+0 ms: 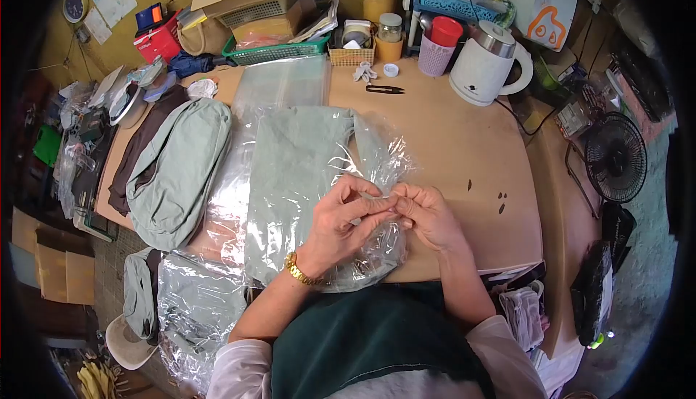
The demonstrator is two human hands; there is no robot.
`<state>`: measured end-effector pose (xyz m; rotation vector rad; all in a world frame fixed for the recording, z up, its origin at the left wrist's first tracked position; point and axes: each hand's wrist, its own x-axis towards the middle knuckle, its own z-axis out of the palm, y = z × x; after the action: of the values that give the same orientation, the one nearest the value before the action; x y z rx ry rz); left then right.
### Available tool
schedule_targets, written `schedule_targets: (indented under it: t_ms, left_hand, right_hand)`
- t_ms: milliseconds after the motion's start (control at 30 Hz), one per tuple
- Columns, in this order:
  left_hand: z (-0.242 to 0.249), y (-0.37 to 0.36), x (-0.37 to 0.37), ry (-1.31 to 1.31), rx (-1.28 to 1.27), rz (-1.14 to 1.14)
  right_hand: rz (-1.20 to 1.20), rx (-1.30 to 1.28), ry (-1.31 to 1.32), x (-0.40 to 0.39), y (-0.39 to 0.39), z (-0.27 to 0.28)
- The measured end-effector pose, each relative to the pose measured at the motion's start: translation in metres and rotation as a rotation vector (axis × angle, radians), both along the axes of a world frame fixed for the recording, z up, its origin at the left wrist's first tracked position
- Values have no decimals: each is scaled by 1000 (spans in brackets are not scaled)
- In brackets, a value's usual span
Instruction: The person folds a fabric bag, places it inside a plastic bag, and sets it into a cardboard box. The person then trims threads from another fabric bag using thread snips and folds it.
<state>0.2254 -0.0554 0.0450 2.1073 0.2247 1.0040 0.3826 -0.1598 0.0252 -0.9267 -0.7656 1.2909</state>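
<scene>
A folded grey-green cloth item lies in a clear plastic bag on the tan table. Both hands meet at the bag's right side, fingertips nearly touching. My left hand, with a gold watch at the wrist, pinches the gathered plastic. Against it, my right hand also pinches the plastic between thumb and fingers. Left of the bag is a loose grey-green cloth item on dark cloth. More clear plastic sheets lie behind and beside the bagged cloth.
At the table's back stand a white kettle, cups, a jar and a green basket. Black thread snips lie before them. A fan is at the right. Another bagged item sits low on the left.
</scene>
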Motion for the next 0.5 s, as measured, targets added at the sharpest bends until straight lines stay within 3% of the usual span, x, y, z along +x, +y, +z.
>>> schedule_targets:
  t_ms: [67,133,200,233,267,300,400,433,500]
  left_hand:
    - [-7,3,4,-135,-16,-21]
    - [-7,3,1,-83,-79,-3]
    - [-3,3,-2,-32,-139,18]
    - [1,0,-4,-22,-89,120]
    - [4,-1,-6,-12,-38,221]
    - [5,-1,-8,-11,-38,218]
    - [11,-2,-9,-29,95,268]
    - [18,-2,-3,-41,166,324]
    - [20,6,7,-52,237,376]
  right_hand:
    - [13,17,-36,5,0,3]
    - [24,29,-71,3,-2,6]
    - [-122,-29,-262,-3,-1,9]
    - [-123,-30,-260,-1,-2,8]
    - [-251,-23,-421,3,-2,8]
    - [-381,-16,-581,6,-3,8]
    - [-470,41,-718,0,-1,14]
    - [-471,41,-718,0,-1,16]
    - [-361,158,-376,0,1,19]
